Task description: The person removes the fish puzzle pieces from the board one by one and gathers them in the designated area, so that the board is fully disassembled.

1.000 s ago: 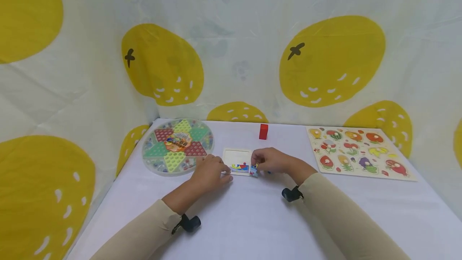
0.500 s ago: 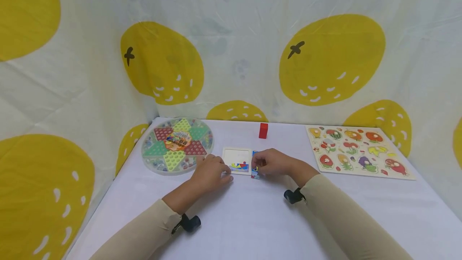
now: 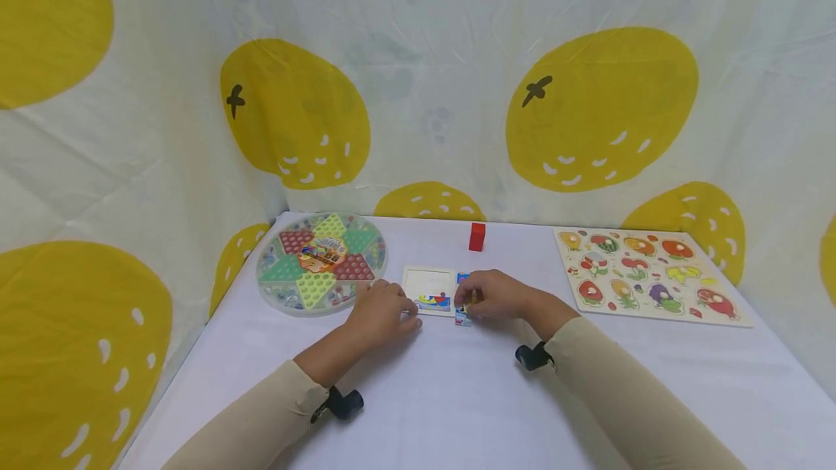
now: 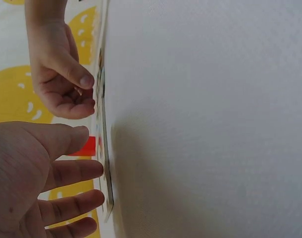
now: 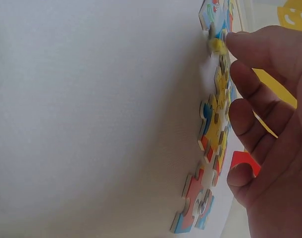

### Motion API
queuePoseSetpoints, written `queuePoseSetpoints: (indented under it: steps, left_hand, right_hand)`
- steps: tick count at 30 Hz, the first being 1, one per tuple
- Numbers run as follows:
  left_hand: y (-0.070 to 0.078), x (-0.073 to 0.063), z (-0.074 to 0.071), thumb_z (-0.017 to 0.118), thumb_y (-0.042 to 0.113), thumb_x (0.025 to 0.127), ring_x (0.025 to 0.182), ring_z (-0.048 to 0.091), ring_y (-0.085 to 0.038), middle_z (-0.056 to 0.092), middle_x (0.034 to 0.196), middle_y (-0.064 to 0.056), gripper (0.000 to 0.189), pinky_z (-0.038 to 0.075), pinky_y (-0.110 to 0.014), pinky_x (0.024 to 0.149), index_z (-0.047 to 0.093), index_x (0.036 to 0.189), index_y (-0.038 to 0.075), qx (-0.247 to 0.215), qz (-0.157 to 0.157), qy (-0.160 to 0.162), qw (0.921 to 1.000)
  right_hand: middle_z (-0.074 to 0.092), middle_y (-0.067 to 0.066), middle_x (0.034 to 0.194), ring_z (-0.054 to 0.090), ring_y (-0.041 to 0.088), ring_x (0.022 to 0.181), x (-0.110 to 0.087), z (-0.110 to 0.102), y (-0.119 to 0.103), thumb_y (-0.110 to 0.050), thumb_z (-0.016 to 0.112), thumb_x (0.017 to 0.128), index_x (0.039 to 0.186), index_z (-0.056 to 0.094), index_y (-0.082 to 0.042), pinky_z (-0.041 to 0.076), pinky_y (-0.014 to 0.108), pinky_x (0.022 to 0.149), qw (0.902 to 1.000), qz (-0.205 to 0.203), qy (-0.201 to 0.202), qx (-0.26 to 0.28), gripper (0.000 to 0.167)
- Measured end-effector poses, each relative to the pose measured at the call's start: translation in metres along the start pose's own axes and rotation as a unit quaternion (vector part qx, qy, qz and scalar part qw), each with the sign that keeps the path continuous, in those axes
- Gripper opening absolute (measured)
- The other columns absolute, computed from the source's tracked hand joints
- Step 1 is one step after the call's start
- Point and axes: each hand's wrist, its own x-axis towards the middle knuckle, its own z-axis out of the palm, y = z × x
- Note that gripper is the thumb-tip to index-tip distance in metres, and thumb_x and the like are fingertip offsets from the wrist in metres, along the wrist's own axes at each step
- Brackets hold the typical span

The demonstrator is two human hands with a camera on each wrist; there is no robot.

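A shallow, pale puzzle tray [image 3: 429, 271] lies on the table. A joined strip of colourful jigsaw pieces [image 3: 434, 302] fills its front part. My left hand [image 3: 382, 312] rests at the tray's left front corner, its fingers [image 4: 74, 206] spread and fairly straight in the left wrist view. At the tray's right edge my right hand [image 3: 491, 294] pinches a small yellow jigsaw piece [image 5: 218, 46], blurred in the right wrist view. A blue-toned piece [image 3: 462, 317] lies beside the tray, just below that hand. Several loose jigsaw pieces [image 5: 210, 126], partly hidden by the fingers, lie under the right hand.
A round Chinese checkers board [image 3: 284, 292] sits left of the tray. Behind stands a red block [image 3: 477, 236]. On the right lies a wooden fruit peg puzzle [image 3: 660, 278]. A fruit-print curtain [image 3: 437, 107] closes off the back of the white table [image 3: 431, 397].
My right hand has shifted slightly right, off the tray's edge. The blue-toned piece that overlapped the tray's right front corner now lies beside it. My left hand stays in place.
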Motion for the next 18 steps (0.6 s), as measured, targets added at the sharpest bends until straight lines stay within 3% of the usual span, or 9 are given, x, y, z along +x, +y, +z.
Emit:
queuePoseSetpoints:
  steps: [6, 14, 18]
  left_hand:
    - [0.001, -0.002, -0.001, 0.08, 0.046, 0.094, 0.105, 0.058, -0.02, 0.07, 0.103, 0.005, 0.025, 0.038, -0.051, 0.092, 0.086, 0.109, 0.027, 0.002, 0.001, -0.008, 1.0]
    - [0.003, -0.001, 0.004, 0.081, 0.047, 0.094, 0.101, 0.056, -0.019, 0.068, 0.101, 0.005, 0.025, 0.037, -0.049, 0.087, 0.086, 0.109, 0.028, 0.003, 0.001, -0.001, 1.0]
    - [0.004, 0.001, 0.008, 0.08, 0.049, 0.094, 0.1, 0.056, -0.018, 0.068, 0.101, 0.005, 0.026, 0.036, -0.048, 0.086, 0.086, 0.11, 0.029, 0.008, -0.001, -0.005, 1.0]
  right_hand:
    - [0.065, -0.009, 0.102, 0.058, 0.018, 0.101, 0.004, 0.0, -0.001, -0.014, 0.083, 0.093, 0.105, 0.077, -0.029, 0.054, 0.033, 0.088, 0.9999, 0.008, 0.006, -0.006, 0.02]
    - [0.067, -0.008, 0.106, 0.06, 0.019, 0.101, 0.018, -0.002, -0.01, -0.013, 0.08, 0.094, 0.115, 0.077, -0.025, 0.057, 0.031, 0.08, 0.9997, -0.019, 0.013, -0.004, 0.024]
    - [0.066, -0.01, 0.103, 0.06, 0.017, 0.101, 0.022, -0.001, -0.013, -0.019, 0.083, 0.094, 0.108, 0.077, -0.028, 0.056, 0.032, 0.084, 0.9994, -0.012, 0.005, -0.031, 0.018]
